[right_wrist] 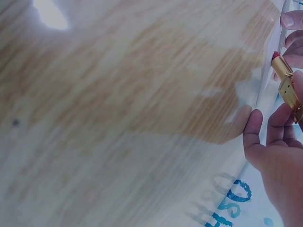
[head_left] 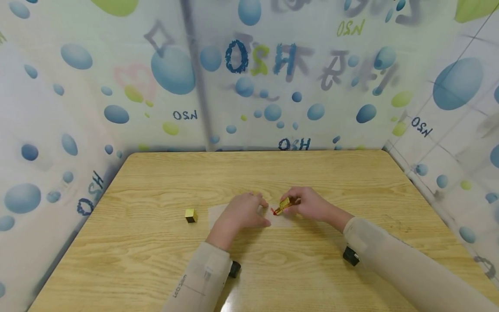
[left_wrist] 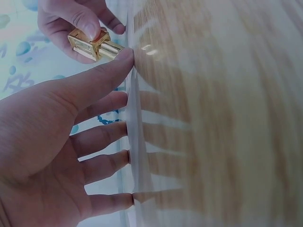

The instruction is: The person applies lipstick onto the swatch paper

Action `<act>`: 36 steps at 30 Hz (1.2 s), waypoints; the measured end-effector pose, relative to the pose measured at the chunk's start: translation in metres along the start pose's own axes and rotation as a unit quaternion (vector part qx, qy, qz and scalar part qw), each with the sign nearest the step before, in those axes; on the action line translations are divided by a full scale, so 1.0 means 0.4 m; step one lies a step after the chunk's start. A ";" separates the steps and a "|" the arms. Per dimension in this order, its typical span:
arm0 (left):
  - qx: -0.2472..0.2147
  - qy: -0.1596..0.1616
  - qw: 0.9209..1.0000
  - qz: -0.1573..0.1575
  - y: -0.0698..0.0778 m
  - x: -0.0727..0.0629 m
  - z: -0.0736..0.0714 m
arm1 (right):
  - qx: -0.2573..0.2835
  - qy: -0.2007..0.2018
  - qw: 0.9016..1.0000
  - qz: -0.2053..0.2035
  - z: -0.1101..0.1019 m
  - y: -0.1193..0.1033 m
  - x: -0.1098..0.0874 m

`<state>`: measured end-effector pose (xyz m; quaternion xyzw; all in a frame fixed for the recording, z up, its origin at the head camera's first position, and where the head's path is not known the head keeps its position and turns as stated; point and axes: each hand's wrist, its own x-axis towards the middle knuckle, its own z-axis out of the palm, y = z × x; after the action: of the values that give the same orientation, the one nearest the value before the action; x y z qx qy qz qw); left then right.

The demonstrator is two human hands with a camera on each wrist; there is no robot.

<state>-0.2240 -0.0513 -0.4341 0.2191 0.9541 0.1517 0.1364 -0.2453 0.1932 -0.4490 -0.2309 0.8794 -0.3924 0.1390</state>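
In the head view my right hand point(head_left: 312, 204) pinches a gold lipstick point(head_left: 285, 203), tilted with its red end down at a thin, pale sheet of paper point(head_left: 216, 211). Red marks show on the paper right at the tip. My left hand point(head_left: 241, 211) rests on the sheet, covering its middle. Seen from the left wrist, the fingers point(left_wrist: 102, 135) are spread and fairly straight, with fingertips at the paper. From the right wrist, the lipstick's red bullet point(right_wrist: 275, 55) sticks out of its gold tube, and one finger reaches down to the surface.
A small gold cube point(head_left: 190, 215), dark on its front side, stands on the wooden table point(head_left: 156, 260) left of the paper. Behind the table hangs a wall covering point(head_left: 249, 99) with blue and green drops. Black wrist devices point(head_left: 351, 255) sit under both sleeves.
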 end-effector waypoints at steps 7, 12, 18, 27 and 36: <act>0.001 0.004 1.000 0.002 0.000 0.001 0.002 | -0.008 0.001 1.000 -0.004 -0.003 -0.002 -0.006; 0.004 0.006 1.000 0.003 0.001 0.001 0.002 | -0.009 -0.001 1.000 0.000 -0.006 0.001 -0.013; 0.007 0.006 1.000 0.004 0.002 0.002 0.002 | -0.002 -0.004 1.000 0.005 -0.010 0.004 -0.026; -0.001 0.002 1.000 -0.003 0.003 0.000 0.003 | -0.006 0.004 1.000 -0.010 -0.012 0.016 -0.046; 0.003 0.006 1.000 0.002 0.004 0.000 0.004 | -0.017 -0.001 1.000 -0.005 -0.020 0.024 -0.074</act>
<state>-0.2231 -0.0497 -0.4350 0.2202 0.9550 0.1506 0.1298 -0.2260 0.2191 -0.4493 -0.2377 0.8847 -0.3779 0.1345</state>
